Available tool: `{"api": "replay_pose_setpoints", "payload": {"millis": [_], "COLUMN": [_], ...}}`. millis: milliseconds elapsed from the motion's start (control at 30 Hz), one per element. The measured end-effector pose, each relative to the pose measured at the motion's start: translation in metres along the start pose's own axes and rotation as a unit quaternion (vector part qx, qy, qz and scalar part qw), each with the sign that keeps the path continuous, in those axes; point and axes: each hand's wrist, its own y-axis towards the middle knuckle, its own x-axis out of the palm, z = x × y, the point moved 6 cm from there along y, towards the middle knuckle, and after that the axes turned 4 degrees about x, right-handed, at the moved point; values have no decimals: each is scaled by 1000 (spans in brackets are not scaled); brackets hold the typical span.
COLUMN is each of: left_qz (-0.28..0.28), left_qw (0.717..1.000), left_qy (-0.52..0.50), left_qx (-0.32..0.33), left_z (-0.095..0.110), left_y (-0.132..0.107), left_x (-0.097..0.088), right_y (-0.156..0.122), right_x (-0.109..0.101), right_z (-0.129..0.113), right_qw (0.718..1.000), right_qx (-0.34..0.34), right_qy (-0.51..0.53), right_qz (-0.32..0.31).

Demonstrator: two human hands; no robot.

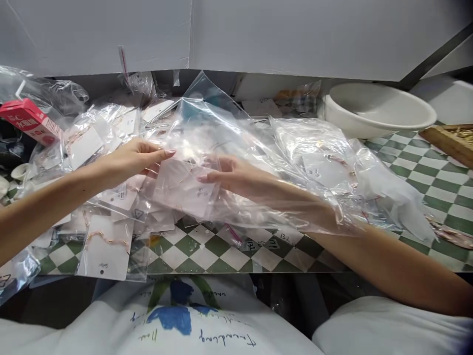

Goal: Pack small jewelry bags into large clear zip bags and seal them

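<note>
My right hand [236, 178] is pushed inside a large clear plastic bag [258, 148] up past the wrist, fingers pinched on a pale pink jewellery card [181, 190] at the bag's mouth. My left hand [135, 158] grips the same card and the bag's edge from the left, thumb on top. Around both hands lie several white cards in small clear sleeves; one nearby card with a thin gold chain [107, 246] lies flat near the table's front edge.
A green-and-white checked tabletop [417, 172] carries a heap of clear packets. A white bowl [377, 111] stands back right, a wooden tray [453, 140] at far right, a red carton [27, 121] at far left. A grey wall runs behind.
</note>
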Motion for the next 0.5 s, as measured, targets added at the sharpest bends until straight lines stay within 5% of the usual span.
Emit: {"api": "replay_pose_setpoints", "payload": {"millis": [100,500], "left_qz": [13,22], "left_qw": [997,977], "left_qy": [-60,-178], "left_qx": [-44,-118], "left_z": [-1,-13], "left_y": [1,0], "left_x": [5,10], "right_y": [-7,9], "right_x": [0,18], "right_z": [14,31], "right_qw": [983,942], "right_qx": [103,118], "right_qy": [152,302], "right_qz": [-4,-86]}}
